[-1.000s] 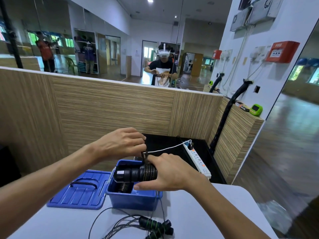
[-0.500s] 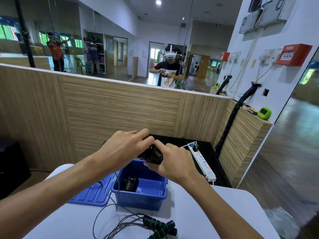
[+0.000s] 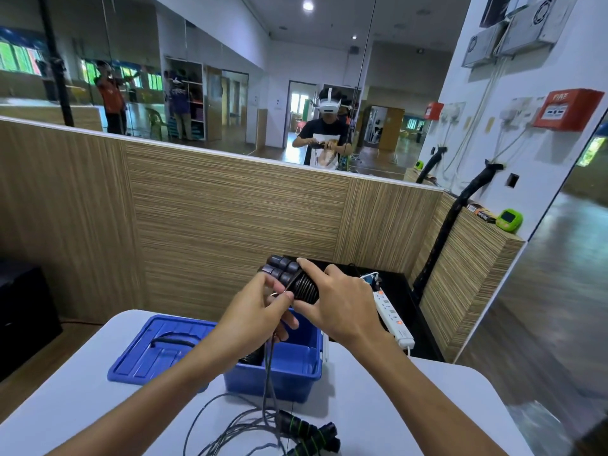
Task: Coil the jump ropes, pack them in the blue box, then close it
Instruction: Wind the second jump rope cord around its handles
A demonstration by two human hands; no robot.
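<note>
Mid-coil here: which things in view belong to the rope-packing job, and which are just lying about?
Job:
- jump rope handles, gripped by right hand; left hand pinches the cord
- blue box, open
- blue lid, beside it
- loose jump rope on the table

Lying about:
- power strip
- green gadget

Bright, even indoor light, mostly from round recessed ceiling lamps [image 3: 308, 5] seen in the large wall mirror [image 3: 230, 77]. Soft shadow under the open blue plastic box [image 3: 296, 363] on the pale grey table [image 3: 394, 406]. Wide-angle bend at edges; frame sides slightly smeared w/ motion blur. Centre sharp.
</note>
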